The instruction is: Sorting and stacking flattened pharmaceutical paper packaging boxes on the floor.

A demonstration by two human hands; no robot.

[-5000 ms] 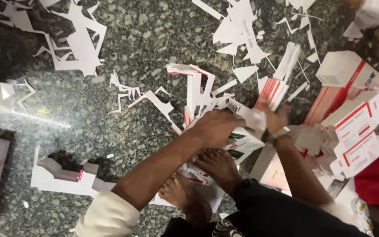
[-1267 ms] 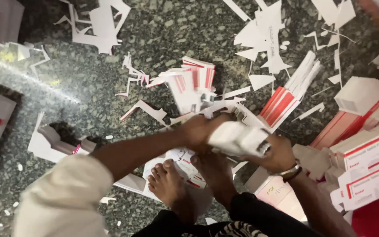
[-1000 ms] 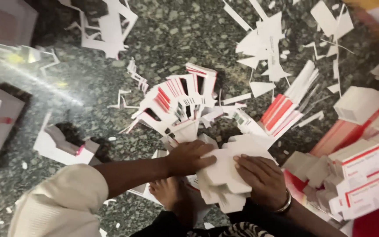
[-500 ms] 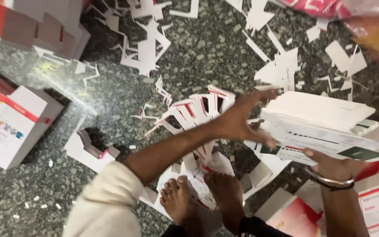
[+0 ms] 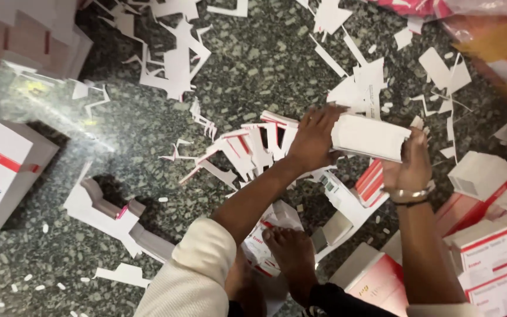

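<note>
Two hands hold one white folded carton (image 5: 371, 137) above the dark speckled stone floor (image 5: 253, 64). The left hand (image 5: 315, 140) lies flat against the carton's left end with its fingers extended and pressed together; the right hand (image 5: 411, 163) grips the carton's right end from below, fingers curled around the edge, with one metal bangle (image 5: 407, 194) at the wrist. Directly under the carton lies one fanned stack of flat red-and-white carton blanks (image 5: 247, 149), and a second, smaller bundle of red-edged blanks (image 5: 371, 182) lies just beside the right wrist. One bare foot (image 5: 291, 255) rests on the floor between the forearms, partly on a flattened carton (image 5: 265, 232). At the right edge, at least three assembled red-and-white boxes (image 5: 488, 246) are stacked close together. One larger white box (image 5: 1, 170) stands at the left edge, and one cut-out cardboard offcut (image 5: 115, 214) lies near it. White paper scraps (image 5: 174, 58) too numerous to count are scattered over the floor.
</note>
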